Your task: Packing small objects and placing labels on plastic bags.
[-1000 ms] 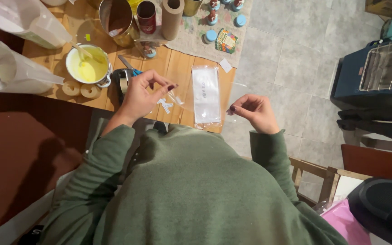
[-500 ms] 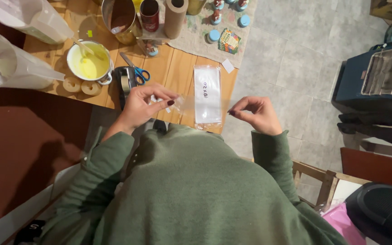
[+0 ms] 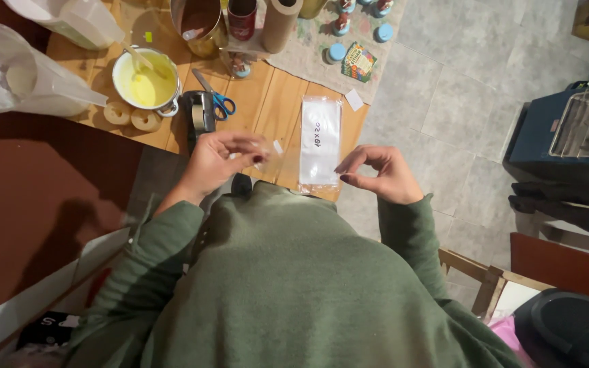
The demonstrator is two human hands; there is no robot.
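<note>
**Ana:** Clear bag point(image 3: 273, 155), the small one, sits pinched in the left hand point(image 3: 216, 162) just above the near edge of the worktop point(image 3: 267, 109). The thumb and fingers are pressed together on its left end, so that grip is clamped on the bag.

**Ben:** And the right hand point(image 3: 383, 174)?

**Ana:** Its thumb and forefinger curl toward each other, close to the right of the packet of bags point(image 3: 320, 142) lying flat on the wood. Whether the tips meet on the film or on nothing, I cannot tell; the plastic is too clear to see there.

**Ben:** What could go wrong from here?

**Ana:** My guess is slipping. The film is thin and slick, and held at one end only it may sag or fold on itself. It hangs over the edge, so if it drops it could land on the green sweater or the tiled floor point(image 3: 444, 88).

**Ben:** Anything on the worktop to worry about?

**Ana:** The pot of yellow liquid point(image 3: 146, 87) stands to the far left, with a stick in it. A wide sweep of the left arm could knock it. The scissors point(image 3: 214, 97) and tape dispenser point(image 3: 200, 112) lie just beyond the left hand, and a careless reach could snag the film on the blades.
</note>
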